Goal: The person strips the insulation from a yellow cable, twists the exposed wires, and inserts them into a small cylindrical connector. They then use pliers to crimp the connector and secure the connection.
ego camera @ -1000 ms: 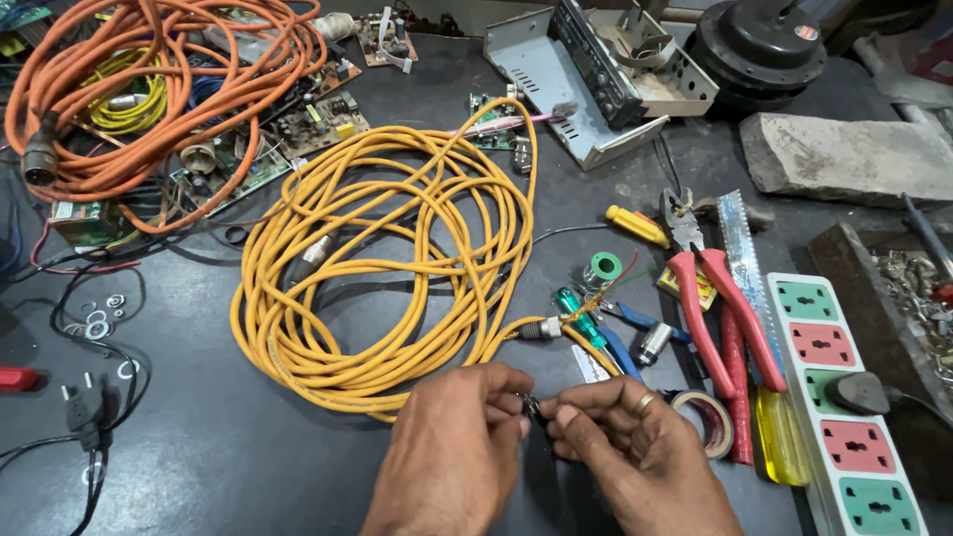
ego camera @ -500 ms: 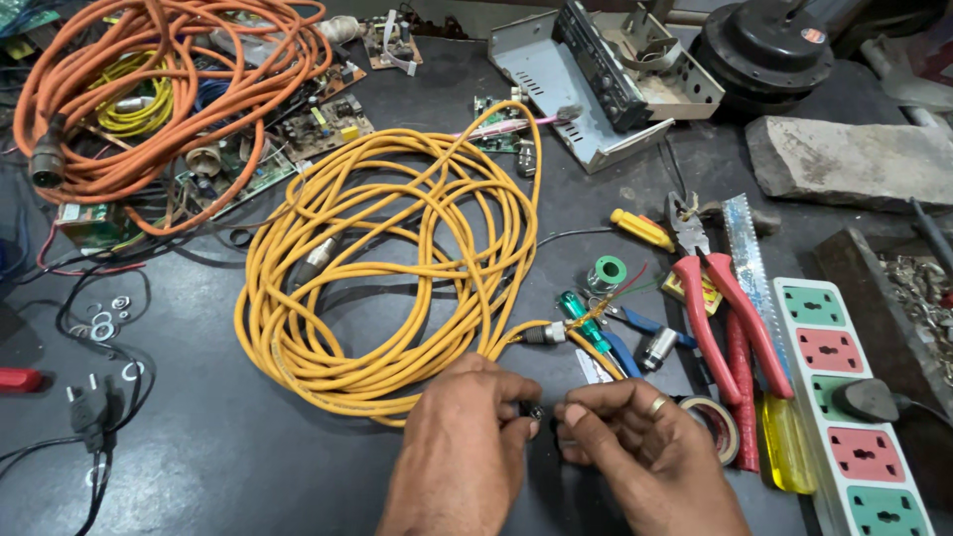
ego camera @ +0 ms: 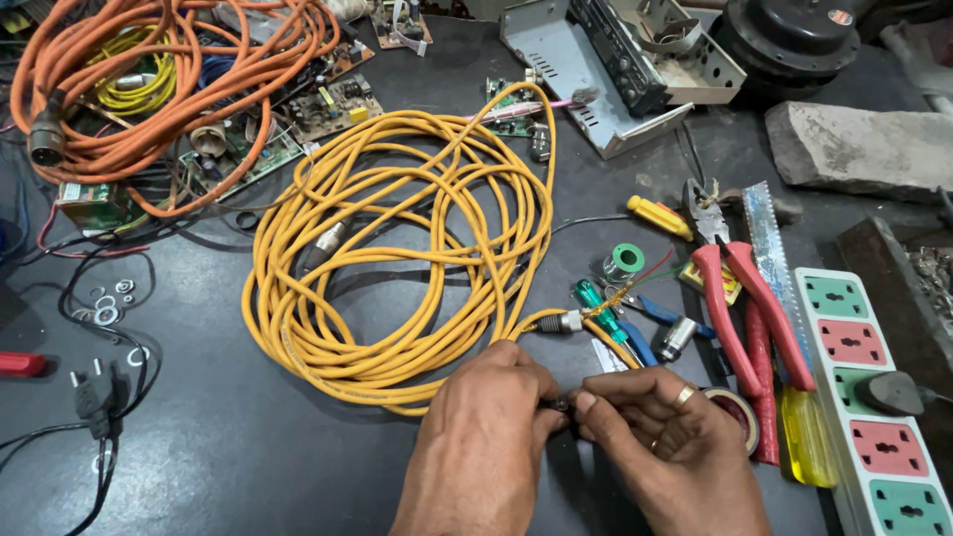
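Pinching a small dark connector piece [ego camera: 558,404] between the fingertips of both hands, we work low at the near edge of the bench [ego camera: 248,467]. Our left hand [ego camera: 483,447] closes thumb and forefinger on one side of the piece, and our right hand [ego camera: 665,452] — a ring on one finger — clamps it from the other; both grips are shut tight on it, with no gap showing. The piece itself is mostly hidden by the fingertips, so we cannot tell its exact shape.

To do this well, we judge it wise to keep the piece steady with one hand and let the other do the fine turning or pushing, holding it square so nothing cross-seats, and to keep the loose end of the yellow cable [ego camera: 397,268] slack — its metal plug end [ego camera: 562,322] lies just beyond our knuckles.

Counting what lies about: one large yellow coil in the middle, one orange cable coil [ego camera: 149,89] at the far left, one red-handled pair of pliers [ego camera: 740,298], one green-handled screwdriver [ego camera: 599,306] and one yellow-handled one [ego camera: 660,216], one roll of tape [ego camera: 738,412] touching our right hand, one small green spool [ego camera: 624,260], one power strip [ego camera: 874,407] with four sockets in view, one black two-pin plug [ego camera: 94,392] at the left, and at least two green circuit boards near the orange coil.
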